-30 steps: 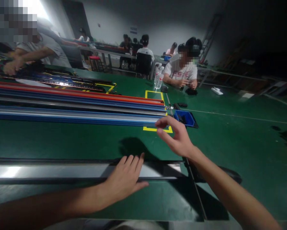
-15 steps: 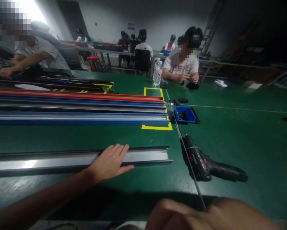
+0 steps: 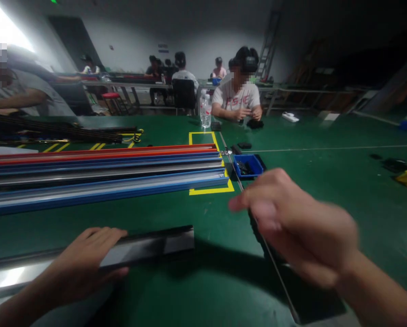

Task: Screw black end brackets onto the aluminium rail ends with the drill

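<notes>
The fingers [image 3: 103, 236] of the left hand [image 3: 82, 263] lie pressed together and flat across the top of a long grey metal rail [image 3: 145, 247], thumb tucked under its near edge; the rail runs along the near side of the green table [image 3: 326, 195] and ends short of the table's middle. The right hand [image 3: 298, 227] is raised above the table, blurred, with fingers loosely curled and the forefinger and thumb drawn toward each other; whether anything is pinched between them cannot be told. Beneath and behind this hand lies a dark object, largely hidden. A thin seam line [image 3: 274, 272] crosses the table under the hand. Farther out, a stack of long rails [image 3: 104, 175] in red, blue and grey lies parallel to the near rail, its end resting on a yellow taped rectangle [image 3: 210, 190]. Just right of that end stands a blue tray [image 3: 249, 164] holding small dark parts. Beyond it a clear water bottle [image 3: 206, 109] stands upright. A seated person [image 3: 236, 97] in a white shirt, both hands on a small dark item, works at the far edge; the red lettering on the shirt is too blurred to read. Another person's arm [image 3: 16, 97] rests at far left.
</notes>
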The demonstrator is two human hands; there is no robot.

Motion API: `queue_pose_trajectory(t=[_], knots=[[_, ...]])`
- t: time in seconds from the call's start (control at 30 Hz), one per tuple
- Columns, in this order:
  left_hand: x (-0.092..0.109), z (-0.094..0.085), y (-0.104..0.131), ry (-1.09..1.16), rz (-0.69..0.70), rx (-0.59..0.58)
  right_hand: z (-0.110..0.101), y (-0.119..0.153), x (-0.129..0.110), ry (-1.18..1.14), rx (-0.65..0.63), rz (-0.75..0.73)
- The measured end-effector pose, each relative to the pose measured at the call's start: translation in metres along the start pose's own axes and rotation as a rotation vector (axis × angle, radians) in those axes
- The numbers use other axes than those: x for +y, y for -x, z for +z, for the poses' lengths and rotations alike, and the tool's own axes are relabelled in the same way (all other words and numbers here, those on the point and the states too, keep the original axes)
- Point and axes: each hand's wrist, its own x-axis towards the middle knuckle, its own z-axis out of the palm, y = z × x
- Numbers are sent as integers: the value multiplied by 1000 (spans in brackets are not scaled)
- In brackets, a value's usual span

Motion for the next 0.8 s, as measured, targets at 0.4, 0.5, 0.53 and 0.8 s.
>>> queue_pose_trajectory(t=[0.4, 0.5, 0.53, 0.8], knots=[[135, -12, -110, 232, 108, -104, 19, -39, 210, 541, -516, 809], [140, -7, -114, 291, 49, -155, 30, -37, 222, 631, -607, 902], [138, -7, -113, 305, 46, -170, 34, -37, 225, 657, -628, 923], [129, -7, -107, 336, 60, -202, 53, -51, 245, 712, -736, 972]])
